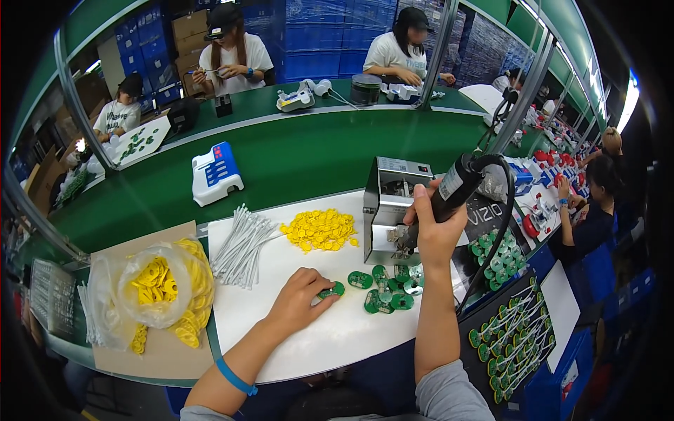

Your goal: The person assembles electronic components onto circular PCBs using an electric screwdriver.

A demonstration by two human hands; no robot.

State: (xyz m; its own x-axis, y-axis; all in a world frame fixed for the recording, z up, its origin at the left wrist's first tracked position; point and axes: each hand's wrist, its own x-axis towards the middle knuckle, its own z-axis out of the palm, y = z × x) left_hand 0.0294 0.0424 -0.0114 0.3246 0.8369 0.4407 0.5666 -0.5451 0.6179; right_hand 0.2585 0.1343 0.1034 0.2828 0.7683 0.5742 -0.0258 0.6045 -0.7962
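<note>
My left hand (303, 298) rests on the white work sheet (281, 333), its fingers closed on the edge of a small green circuit board (331, 290). A bit of yellow shows at that board's lower edge. My right hand (439, 228) is wrapped round a black electric screwdriver (453, 188), whose cable loops down on the right. The screwdriver points down at the front of a silver metal screw feeder (393, 203); its tip is hard to make out. Between my hands lie several loose green boards (390, 289). Beyond my left hand sits a pile of yellow discs (321, 230).
White cable ties (242, 247) lie left of the discs. A plastic bag of yellow parts (158, 284) stands on cardboard. A blue-and-white housing (216, 173) is on the green bench. Boards with white strips fill a black tray (512, 337) at right. Co-workers sit across and at right.
</note>
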